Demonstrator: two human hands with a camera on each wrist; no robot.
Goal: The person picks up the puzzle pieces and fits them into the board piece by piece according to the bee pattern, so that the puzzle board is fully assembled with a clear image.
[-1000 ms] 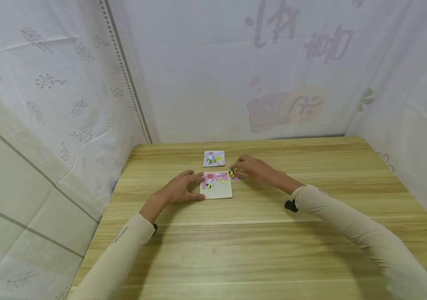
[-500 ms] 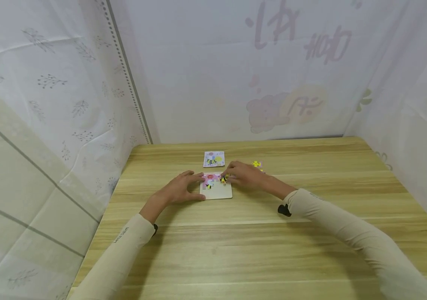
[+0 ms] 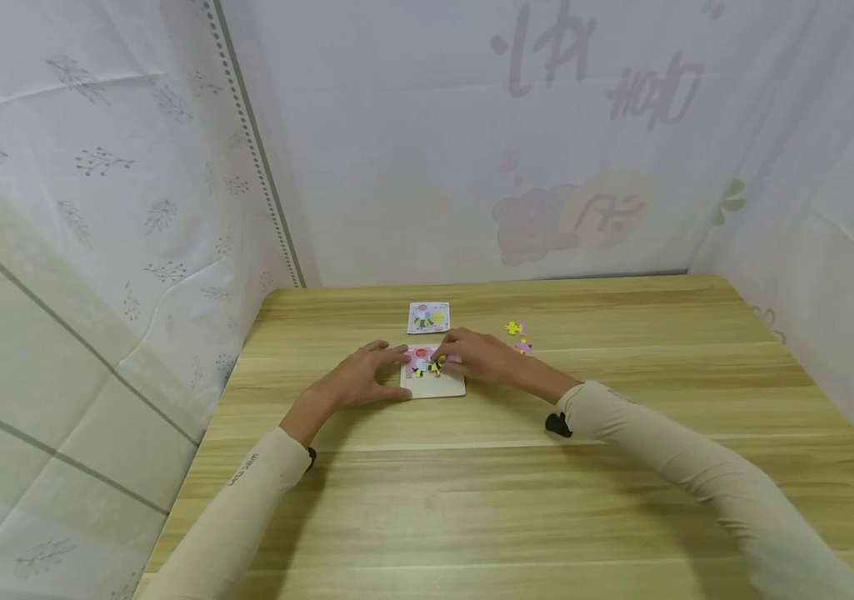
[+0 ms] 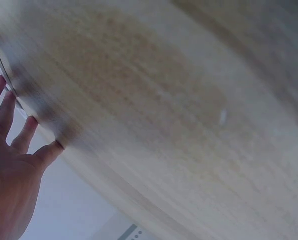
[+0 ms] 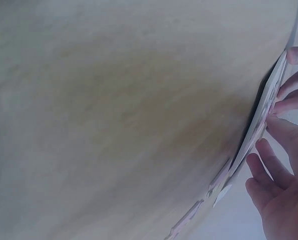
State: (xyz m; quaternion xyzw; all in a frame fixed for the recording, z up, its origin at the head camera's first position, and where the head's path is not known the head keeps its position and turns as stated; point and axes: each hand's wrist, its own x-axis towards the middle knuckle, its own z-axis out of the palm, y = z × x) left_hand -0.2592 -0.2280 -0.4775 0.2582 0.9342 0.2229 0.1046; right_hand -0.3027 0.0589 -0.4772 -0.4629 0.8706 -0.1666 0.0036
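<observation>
A square puzzle board [image 3: 445, 387] lies on the table, with a few pink and bee-striped pieces set in its upper and left part. My left hand [image 3: 355, 375] rests at the board's left edge, thumb and fingers spread; the left wrist view shows these fingers [image 4: 24, 135] extended. Over the board, my right hand [image 3: 484, 357] pinches a black-and-yellow puzzle piece [image 3: 436, 367], partly covered by the fingertips. From the right wrist view, the thin board [image 5: 261, 107] appears edge-on, with right-hand fingers [image 5: 271, 162] beside it.
Behind the board lies a picture card [image 3: 428, 318] showing a bee. To the right are a loose yellow puzzle piece [image 3: 514, 328] and a pink-and-yellow one [image 3: 523, 347] by the right wrist. A patterned curtain [image 3: 412, 167] hangs behind the wooden table [image 3: 427, 500].
My right hand has carried the black-and-yellow piece leftward from beside the board to over its middle, uncovering the loose pieces on the right. My left hand has stayed in place.
</observation>
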